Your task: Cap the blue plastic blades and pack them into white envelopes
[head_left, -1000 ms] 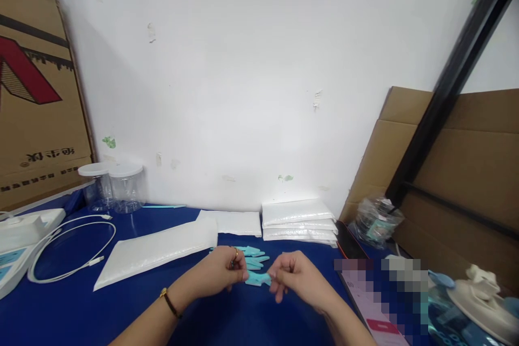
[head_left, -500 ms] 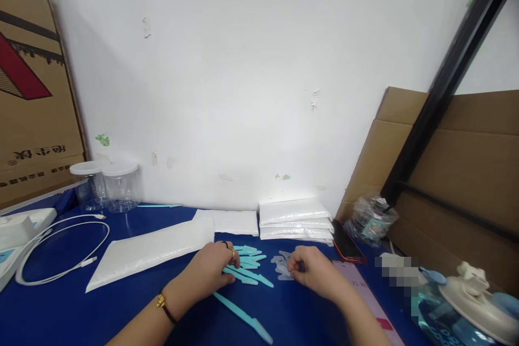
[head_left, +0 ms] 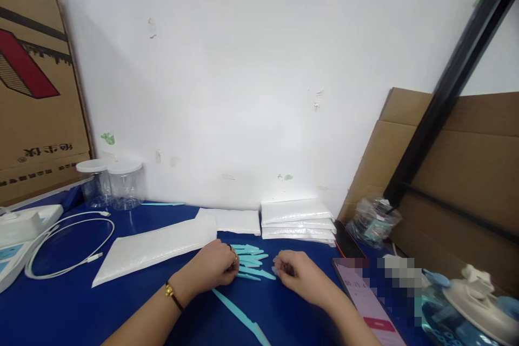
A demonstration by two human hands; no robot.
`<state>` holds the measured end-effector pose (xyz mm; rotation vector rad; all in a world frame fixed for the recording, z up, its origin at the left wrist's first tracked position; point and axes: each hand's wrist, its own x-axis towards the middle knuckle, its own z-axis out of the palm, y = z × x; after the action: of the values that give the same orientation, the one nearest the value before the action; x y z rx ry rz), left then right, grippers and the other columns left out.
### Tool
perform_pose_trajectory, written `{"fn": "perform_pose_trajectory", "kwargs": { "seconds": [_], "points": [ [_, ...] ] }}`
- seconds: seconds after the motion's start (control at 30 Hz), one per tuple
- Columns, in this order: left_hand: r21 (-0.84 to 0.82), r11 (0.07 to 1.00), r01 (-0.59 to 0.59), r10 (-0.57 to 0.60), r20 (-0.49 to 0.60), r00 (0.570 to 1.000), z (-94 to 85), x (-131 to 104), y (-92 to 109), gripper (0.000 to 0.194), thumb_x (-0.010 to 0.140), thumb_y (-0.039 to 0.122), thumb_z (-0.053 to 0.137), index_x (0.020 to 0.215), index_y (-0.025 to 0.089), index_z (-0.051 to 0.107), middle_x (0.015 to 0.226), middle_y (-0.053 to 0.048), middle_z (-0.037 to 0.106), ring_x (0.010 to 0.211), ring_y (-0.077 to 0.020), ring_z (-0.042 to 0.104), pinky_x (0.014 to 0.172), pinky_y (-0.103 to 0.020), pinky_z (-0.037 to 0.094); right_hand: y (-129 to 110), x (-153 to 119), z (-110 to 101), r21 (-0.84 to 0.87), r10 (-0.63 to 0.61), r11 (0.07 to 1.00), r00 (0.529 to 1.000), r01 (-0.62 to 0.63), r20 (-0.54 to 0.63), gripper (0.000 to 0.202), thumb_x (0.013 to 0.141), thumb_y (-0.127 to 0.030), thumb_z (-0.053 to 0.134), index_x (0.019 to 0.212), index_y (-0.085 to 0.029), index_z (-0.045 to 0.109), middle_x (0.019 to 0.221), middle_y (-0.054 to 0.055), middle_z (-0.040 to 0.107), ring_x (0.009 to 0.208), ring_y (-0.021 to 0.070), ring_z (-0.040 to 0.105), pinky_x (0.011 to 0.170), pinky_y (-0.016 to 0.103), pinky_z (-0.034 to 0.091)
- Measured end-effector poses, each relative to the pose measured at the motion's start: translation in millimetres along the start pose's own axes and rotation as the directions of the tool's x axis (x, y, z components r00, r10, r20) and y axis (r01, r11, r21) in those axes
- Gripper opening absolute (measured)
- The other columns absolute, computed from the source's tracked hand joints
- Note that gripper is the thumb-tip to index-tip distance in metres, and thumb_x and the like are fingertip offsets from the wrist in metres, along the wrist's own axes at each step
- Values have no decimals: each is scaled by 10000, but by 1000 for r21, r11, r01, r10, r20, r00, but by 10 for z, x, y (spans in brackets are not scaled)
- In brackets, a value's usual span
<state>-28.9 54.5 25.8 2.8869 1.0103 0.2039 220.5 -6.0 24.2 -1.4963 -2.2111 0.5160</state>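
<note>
Several turquoise eyebrow razors (head_left: 250, 261) lie fanned on the blue table, thin ends pointing right. My left hand (head_left: 219, 264) is closed at their left ends, its curled fingers hiding the handles there. One more turquoise razor (head_left: 240, 314) lies slanted below that hand, apart from the bunch. Small translucent plastic caps (head_left: 276, 264) show just past the fingers of my right hand (head_left: 298, 273). That hand rests over them with its fingers curled in, covering most of the pile. A gap of blue table separates the two hands.
White padded mailers (head_left: 298, 213) are stacked by the wall, with a long one (head_left: 156, 248) at left. A phone (head_left: 365, 297) lies right of my right hand, near a clear blue bottle (head_left: 466, 313). Lidded jars (head_left: 126, 186) and a white cable (head_left: 68, 275) are at left.
My right hand has shifted left relative to the caps and now covers most of them. My left hand's fingers have curled in further at the razors' handles. The view has shifted slightly.
</note>
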Motion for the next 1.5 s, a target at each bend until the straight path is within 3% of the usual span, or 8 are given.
{"fn": "perform_pose_trajectory", "kwargs": {
  "seconds": [0.17, 0.43, 0.7, 0.87, 1.0, 1.13, 1.27, 1.5],
  "points": [
    [-104, 993, -50, 51, 10, 999, 42, -26, -28, 129, 668, 108, 493, 625, 205, 567, 605, 35, 588, 536, -103, 484, 550, -203, 320, -31, -4, 133, 255, 71, 961, 987, -107, 146, 111, 801, -183, 501, 783, -175, 610, 602, -28, 569, 519, 103, 580, 493, 168, 401],
    [-103, 993, -63, 62, -6, 998, -1, -53, -19, 148, 752, 153, 479, 652, 207, 574, 632, 25, 595, 568, -118, 502, 571, -219, 328, -74, 26, 222, 220, 86, 969, 989, -112, 123, 92, 753, -126, 537, 743, -171, 616, 543, -38, 580, 511, 102, 595, 520, 168, 415],
    [-109, 993, -38, 41, 27, 999, -31, -47, 11, 146, 750, 156, 496, 671, 212, 605, 668, 13, 620, 606, -133, 529, 586, -228, 343, -75, 66, 262, 313, 118, 934, 977, -170, 176, 90, 751, -164, 554, 753, -170, 644, 557, -33, 570, 508, 102, 584, 499, 171, 410],
    [-207, 974, -92, 104, 46, 994, 22, -41, 100, 140, 775, 160, 525, 739, 224, 644, 740, 24, 657, 681, -126, 565, 622, -204, 363, -129, 55, 343, 378, 102, 910, 976, -169, 192, 90, 718, -170, 559, 720, -171, 649, 532, -36, 558, 494, 106, 581, 483, 174, 397],
    [-301, 952, -56, 92, 106, 990, 52, -37, 112, 108, 790, 229, 567, 770, 234, 673, 729, 28, 664, 651, -119, 560, 585, -201, 357, -119, 34, 322, 391, 94, 898, 958, -199, 272, 95, 715, -205, 567, 720, -172, 657, 508, -35, 562, 487, 116, 587, 469, 176, 399],
    [-279, 959, 49, -42, 31, 999, 20, -19, 46, 116, 798, 302, 580, 833, 239, 671, 787, 11, 653, 711, -138, 564, 596, -214, 353, 59, 24, 71, 282, 167, 941, 981, -187, 95, 134, 745, -232, 546, 741, -158, 657, 575, -10, 603, 487, 119, 584, 476, 190, 410],
    [-154, 981, 119, -123, -22, 992, 11, 5, -18, 119, 795, 273, 564, 846, 235, 665, 890, -9, 638, 779, -160, 572, 667, -245, 372, 280, -5, -176, 64, 192, 980, 979, -188, -64, 124, 726, -147, 525, 701, -150, 646, 607, 1, 616, 511, 116, 557, 501, 194, 395],
    [-148, 972, 182, -184, 0, 983, 107, 22, -58, 92, 769, 270, 573, 775, 227, 654, 810, 0, 638, 746, -159, 573, 647, -250, 369, 246, 22, -49, -133, 127, 982, 990, -134, -60, 52, 696, -159, 627, 725, -170, 669, 772, 25, 620, 664, 139, 573, 585, 200, 397]
  ]
}}
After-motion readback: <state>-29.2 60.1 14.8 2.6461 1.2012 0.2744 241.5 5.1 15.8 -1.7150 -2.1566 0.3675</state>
